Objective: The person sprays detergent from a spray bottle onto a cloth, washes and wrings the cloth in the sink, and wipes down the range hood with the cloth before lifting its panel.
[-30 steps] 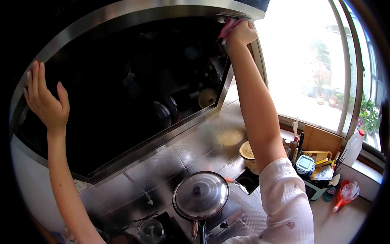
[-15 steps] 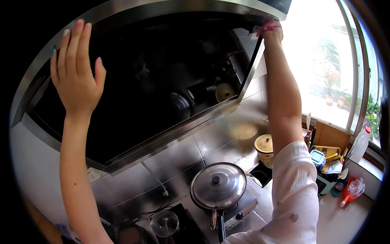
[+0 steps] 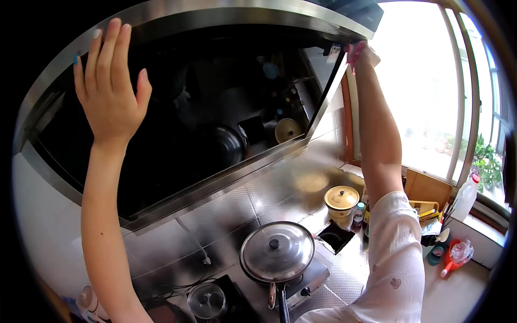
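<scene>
A range hood with a dark glass front (image 3: 177, 129) and a steel rim (image 3: 226, 12) fills the upper part of the view. My left hand (image 3: 112, 89) is open, fingers stretched out, its palm toward the glass and its fingertips over the steel rim at the upper left. Up at the hood's right corner, my right hand (image 3: 369, 56) is closed around a pink cloth (image 3: 354, 54). The cloth lies right at the side edge of the hood, beside a small label (image 3: 333, 53). The fingers of this hand are mostly hidden.
Below the hood stand a lidded pan (image 3: 277, 253) on a cooker, a glass-lidded pot (image 3: 207, 300) and a yellow lidded pot (image 3: 341, 200). A plastic jug (image 3: 465, 198) and a red scoop (image 3: 453, 261) are at the right, near the bright window (image 3: 409, 91).
The view has shifted slightly. My right hand, with the pink cloth, has moved a little down and outward at the hood's right corner. My left hand stays spread at the upper left.
</scene>
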A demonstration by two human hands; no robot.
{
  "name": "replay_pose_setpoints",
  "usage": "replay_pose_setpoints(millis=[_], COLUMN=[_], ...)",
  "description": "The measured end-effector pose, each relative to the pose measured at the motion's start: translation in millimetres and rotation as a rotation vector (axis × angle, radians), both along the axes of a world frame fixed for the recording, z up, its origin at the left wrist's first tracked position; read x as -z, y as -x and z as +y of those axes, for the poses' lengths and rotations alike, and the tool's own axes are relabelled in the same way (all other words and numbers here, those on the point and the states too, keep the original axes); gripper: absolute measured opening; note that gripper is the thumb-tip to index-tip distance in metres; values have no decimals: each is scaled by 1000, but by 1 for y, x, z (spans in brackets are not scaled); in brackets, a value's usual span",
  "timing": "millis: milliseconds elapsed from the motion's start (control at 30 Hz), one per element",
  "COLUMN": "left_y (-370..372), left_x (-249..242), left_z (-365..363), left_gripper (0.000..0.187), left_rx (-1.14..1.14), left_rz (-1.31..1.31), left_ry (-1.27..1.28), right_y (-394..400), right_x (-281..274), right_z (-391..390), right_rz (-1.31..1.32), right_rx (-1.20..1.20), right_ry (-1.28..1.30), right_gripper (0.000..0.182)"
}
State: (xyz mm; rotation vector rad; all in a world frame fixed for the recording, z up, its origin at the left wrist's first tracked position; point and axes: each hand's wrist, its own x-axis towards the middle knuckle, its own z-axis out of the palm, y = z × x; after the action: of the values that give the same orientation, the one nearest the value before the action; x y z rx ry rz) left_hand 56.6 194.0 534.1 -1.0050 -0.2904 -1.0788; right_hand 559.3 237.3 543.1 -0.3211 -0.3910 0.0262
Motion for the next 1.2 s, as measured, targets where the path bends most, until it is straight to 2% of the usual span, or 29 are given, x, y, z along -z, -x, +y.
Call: replay_pose_setpoints(millis=[67,133,167,267,300,333,400,467,533,600,633,667,733,767,800,867,933,967,1000,1033,1067,1200], left_y=[-3,-1,0,6,8,8,6,5,3,2,1,0,-1,-2,-2,-3,-3,-2,-1,0,0,0], left_x=[-1,-2,-2,-5,-7,-8,-7,-7,-7,-8,-8,-8,-8,-8,-6,-5,-3,-3,-2,-1,0,1], left_z=[1,4,4,6,7,8,7,6,7,7,7,8,7,7,7,6,2,1,-1,-2,-3,-4], left_gripper=[57,58,57,52,51,50,50,49,50,50,51,51,52,51,51,51,52,52,52,53,53,53], left_rx=[36,49,15,-53,-54,-56,-49,-50,-36,-31,-24,-23,-8,-2,-1,2,-7,-14,-24,-39,-53,-71], left_rz=[-1,-8,-2,5,10,14,10,5,5,-14,-28,-25,2,8,3,1,0,0,-3,-14,-22,-15], left_ry=[12,4,-12,-81,-93,-104,-103,-110,-110,-94,-70,-69,-104,-112,-112,-79,-65,-46,-53,-40,-25,-23], right_y=[30,15,5,-2,2,0,-4,-5,-8,-12,-6,-10,-20,-20,-25,-49,-19,-22,34,55,81,211], right_x=[1,0,8,26,28,24,20,5,13,17,22,24,29,29,27,14,4,-10,-10,-14,-11,19], right_z=[-9,25,26,8,-4,-8,-17,0,9,16,9,4,-7,-16,-14,9,6,25,0,6,10,5], right_rz=[-1,22,-106,-219,-100,27,-53,-59,-105,-325,-377,-375,-402,-220,-7,128,13,23,110,81,27,-380], right_rx=[184,595,711,640,448,182,252,470,530,1159,1057,1058,767,363,175,69,100,197,193,81,80,292], right_ry=[219,248,357,376,400,247,315,284,331,522,506,509,539,464,248,-62,-189,-79,-51,-213,-264,-341], right_gripper=[19,23,24,23,22,22,21,20,21,23,24,24,25,19,16,9,18,31,31,26,25,22])
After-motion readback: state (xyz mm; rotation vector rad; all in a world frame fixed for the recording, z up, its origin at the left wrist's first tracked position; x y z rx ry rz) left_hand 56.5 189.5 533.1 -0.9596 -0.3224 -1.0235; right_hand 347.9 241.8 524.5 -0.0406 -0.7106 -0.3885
